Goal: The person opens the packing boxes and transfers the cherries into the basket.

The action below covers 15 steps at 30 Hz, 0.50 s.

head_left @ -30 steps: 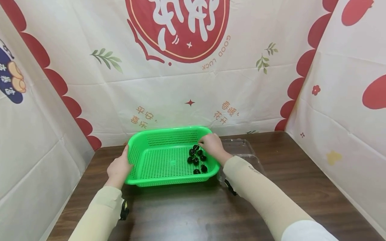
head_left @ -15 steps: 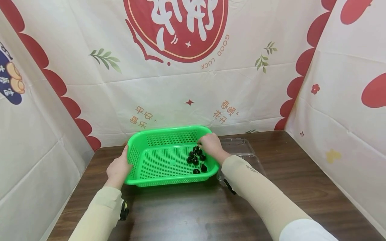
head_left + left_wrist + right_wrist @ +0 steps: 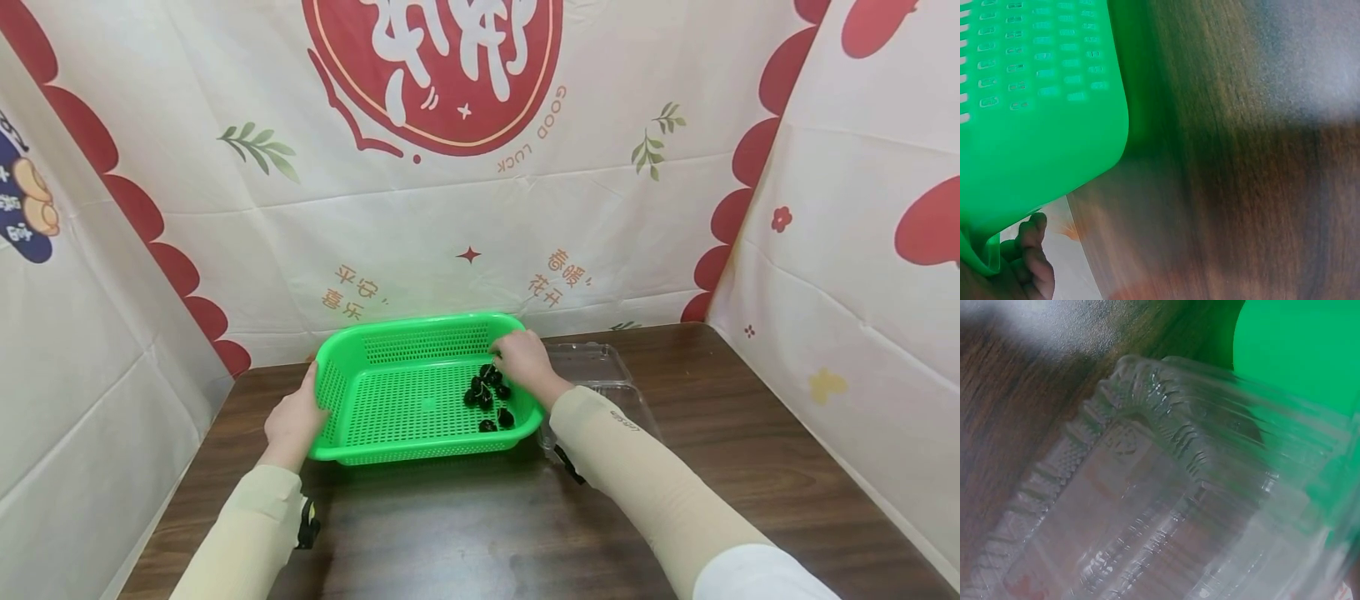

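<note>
Cherries (image 3: pixel 487 398): dark, clustered at right end of green basket (image 3: pixel 405 400) on tabletop (image 3: pixel 750 467). Right hand (image 3: pixel 525 360) apparently pinches one by its stem; left hand (image 3: pixel 294 421) grips basket's left rim. Clear clamshell box (image 3: pixel 600 375) just beside.

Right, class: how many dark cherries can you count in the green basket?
About 7, clustered in the right part of the green basket. Five dark cherries bunch beside the right hand; two lie nearer the front rim. The hand may hide more.
</note>
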{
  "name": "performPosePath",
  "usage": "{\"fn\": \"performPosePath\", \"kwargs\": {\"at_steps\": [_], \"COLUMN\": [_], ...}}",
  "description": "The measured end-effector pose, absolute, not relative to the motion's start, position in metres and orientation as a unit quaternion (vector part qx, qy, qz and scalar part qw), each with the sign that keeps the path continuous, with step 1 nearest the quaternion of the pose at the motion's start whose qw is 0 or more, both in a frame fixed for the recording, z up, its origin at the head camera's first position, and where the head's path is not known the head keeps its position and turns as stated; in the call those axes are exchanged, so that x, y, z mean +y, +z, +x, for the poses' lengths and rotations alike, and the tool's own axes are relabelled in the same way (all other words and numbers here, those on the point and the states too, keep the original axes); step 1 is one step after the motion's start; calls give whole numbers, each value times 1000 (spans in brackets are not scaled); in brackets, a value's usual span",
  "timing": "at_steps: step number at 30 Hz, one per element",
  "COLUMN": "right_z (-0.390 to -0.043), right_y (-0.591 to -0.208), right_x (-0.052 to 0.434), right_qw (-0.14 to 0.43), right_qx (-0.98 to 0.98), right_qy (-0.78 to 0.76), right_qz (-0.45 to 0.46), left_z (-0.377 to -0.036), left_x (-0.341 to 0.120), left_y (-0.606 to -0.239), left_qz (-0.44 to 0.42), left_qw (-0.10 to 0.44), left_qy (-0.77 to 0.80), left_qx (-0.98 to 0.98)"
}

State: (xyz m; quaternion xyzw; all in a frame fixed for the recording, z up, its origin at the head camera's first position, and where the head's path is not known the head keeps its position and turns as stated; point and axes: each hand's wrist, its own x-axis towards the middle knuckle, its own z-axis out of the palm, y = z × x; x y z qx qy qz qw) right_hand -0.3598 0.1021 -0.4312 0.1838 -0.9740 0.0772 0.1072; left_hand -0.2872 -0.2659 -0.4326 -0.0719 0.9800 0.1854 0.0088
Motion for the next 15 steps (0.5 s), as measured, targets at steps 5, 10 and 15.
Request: {"fn": "performPosePath", "kwargs": {"at_steps": [5,10,15], "right_z": [-361,-360,-358], "right_y": [-430,-429,-429], "right_x": [99,97,97], "right_qw": [117,139,176], "right_qx": [-971,-965,-952], "right_qy": [79,38,-2], "right_qz": [192,221,250], "left_z": [-287,-288,-286], "left_x": [-268,-266,-262], "left_y": [-433,-434,-431], "left_qz": [-79,-92,-95], "left_qw": [7,-11,-62], "left_qy": [188,192,197], "left_qx": [979,977,974]}}
